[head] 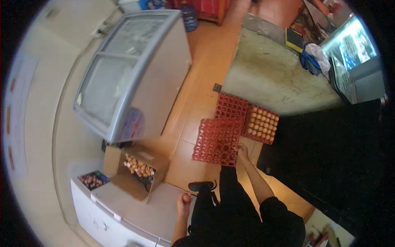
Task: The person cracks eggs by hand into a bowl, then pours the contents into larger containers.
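My right hand (243, 151) grips the right edge of a red plastic egg tray (216, 139), held up over the floor, with no eggs plainly visible in its cups. In my left hand (183, 207), above the lid of a white chest freezer (135, 207), is a brown egg (186, 198). Beyond the held tray, a second red egg tray (231, 104) lies on the floor, partly covered by it. Beside that one stands a red tray full of brown eggs (262, 124). An open cardboard box (159, 165) on the freezer holds many eggs or eggshells (140, 168).
A sliding-glass-top display freezer (154, 89) stands beyond the box. To the right rises a stained counter wall (271, 74), with a black surface (311, 148) nearer me. A blue water jug (189, 17) sits on the tiled floor (188, 120) at the back.
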{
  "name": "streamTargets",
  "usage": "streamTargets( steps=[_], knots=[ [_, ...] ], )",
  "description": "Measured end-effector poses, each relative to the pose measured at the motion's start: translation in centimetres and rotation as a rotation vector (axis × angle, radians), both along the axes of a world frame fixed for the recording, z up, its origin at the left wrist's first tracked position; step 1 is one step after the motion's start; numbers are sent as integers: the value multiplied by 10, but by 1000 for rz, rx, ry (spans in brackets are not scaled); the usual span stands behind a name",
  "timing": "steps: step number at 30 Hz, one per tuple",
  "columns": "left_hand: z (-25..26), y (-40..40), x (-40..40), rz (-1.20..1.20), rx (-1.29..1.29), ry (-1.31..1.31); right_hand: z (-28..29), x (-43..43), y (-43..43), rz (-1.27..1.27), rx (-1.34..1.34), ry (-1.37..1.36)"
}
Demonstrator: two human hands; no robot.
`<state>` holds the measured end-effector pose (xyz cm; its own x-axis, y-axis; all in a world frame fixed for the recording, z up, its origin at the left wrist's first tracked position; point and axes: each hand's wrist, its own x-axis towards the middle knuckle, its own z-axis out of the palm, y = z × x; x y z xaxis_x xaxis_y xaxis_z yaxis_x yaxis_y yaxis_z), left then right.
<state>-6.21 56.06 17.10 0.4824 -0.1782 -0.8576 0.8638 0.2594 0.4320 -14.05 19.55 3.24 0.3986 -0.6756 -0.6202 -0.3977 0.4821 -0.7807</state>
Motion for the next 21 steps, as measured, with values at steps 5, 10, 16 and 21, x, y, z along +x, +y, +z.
streamTargets(
  steps=[5,10,16,21],
  knots=[
    [-2,-113,7,-256,-18,-17,-122,7,-124,-263,-81,-220],
    [-25,-140,-30,-190,254,83,-179,54,-189,-202,-96,-2],
    [-58,-139,-44,-382,333,67,-327,11,-234,-275,-93,-50],
    [-74,-121,-48,-305,216,20,-295,54,-206,408,-550,693]
  ],
)
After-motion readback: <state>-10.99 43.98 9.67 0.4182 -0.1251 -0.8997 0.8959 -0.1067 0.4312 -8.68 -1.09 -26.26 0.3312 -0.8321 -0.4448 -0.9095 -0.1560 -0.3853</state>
